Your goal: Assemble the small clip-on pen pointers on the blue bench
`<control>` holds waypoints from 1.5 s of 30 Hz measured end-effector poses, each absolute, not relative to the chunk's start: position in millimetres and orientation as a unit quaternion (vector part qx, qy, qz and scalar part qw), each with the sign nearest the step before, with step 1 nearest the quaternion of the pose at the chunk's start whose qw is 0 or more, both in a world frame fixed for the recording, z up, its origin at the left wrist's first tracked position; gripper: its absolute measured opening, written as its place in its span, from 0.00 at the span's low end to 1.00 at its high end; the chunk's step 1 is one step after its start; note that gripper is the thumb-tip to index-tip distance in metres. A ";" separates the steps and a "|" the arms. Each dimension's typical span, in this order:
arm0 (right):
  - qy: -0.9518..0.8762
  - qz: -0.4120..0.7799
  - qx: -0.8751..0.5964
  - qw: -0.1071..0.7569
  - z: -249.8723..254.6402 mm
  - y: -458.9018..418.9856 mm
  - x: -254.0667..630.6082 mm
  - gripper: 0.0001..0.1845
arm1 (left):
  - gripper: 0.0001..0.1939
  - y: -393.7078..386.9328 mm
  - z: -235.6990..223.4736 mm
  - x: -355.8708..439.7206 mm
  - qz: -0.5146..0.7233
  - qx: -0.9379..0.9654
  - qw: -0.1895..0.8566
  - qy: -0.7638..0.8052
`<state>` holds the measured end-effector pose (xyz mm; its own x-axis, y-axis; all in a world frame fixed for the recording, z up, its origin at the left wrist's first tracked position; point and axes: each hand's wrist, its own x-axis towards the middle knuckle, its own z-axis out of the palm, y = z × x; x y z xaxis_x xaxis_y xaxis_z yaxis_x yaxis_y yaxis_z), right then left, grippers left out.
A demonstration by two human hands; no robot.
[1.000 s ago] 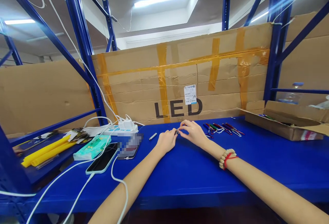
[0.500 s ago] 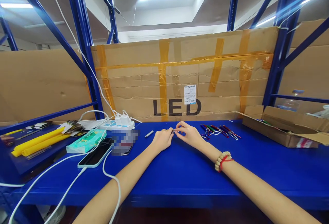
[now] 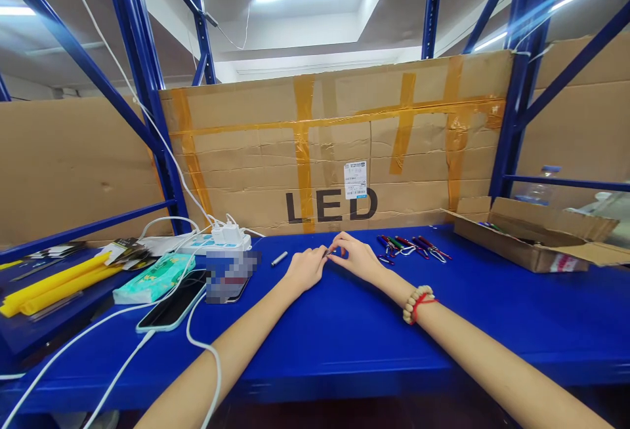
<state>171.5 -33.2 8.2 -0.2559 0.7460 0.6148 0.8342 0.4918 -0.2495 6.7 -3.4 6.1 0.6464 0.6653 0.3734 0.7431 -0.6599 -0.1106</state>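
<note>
My left hand (image 3: 306, 269) is closed above the blue table, knuckles up, its fingertips meeting those of my right hand. My right hand (image 3: 358, 260) pinches with thumb and forefinger at the same spot. A small dark piece (image 3: 327, 252) shows between the two hands; its kind is too small and too covered to make out. Left of my left hand lies a short silver tube (image 3: 279, 259) with a dark end. To the right of my right hand is a loose group of slim red, blue and green metallic sticks (image 3: 408, 247) with silver loops.
An open cardboard box (image 3: 522, 245) stands at the right. On the left are a phone (image 3: 172, 304) with a white cable, a tissue pack (image 3: 155, 278), a power strip (image 3: 211, 243) and yellow rolls (image 3: 63, 288). A large cardboard sheet (image 3: 256, 173) closes off the back.
The whole scene has shifted slightly left in the picture as the head turned. Both hands keep together at the same spot over the table, with little change in their grip.
</note>
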 end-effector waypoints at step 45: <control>-0.754 -0.043 -0.620 0.214 7.0 -29.2 180.3 0.08 | 0.10 -5.0 7.3 7.8 -0.196 -0.926 0.021 -0.321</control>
